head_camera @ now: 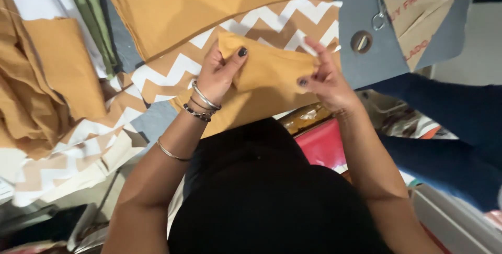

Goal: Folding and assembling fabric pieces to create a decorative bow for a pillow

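Head view looks down on two bare hands working one folded piece of mustard cloth (269, 68) above a grey worktop (374, 58). Left hand (219, 71) has its grip clamped on the cloth's left corner, thumb on top. Right hand (327, 78) pinches the cloth's right edge between thumb and fingers. Under it lie one chevron-patterned fabric (272, 24) in tan and white and one larger plain mustard sheet (209, 0). Three bracelets (203, 102) sit at the left wrist and one thin bangle (170, 153) further up the forearm. One pair of scissors (380, 8) rests by two cardboard pieces (421, 18). One round hole (361, 41) shows in the worktop.
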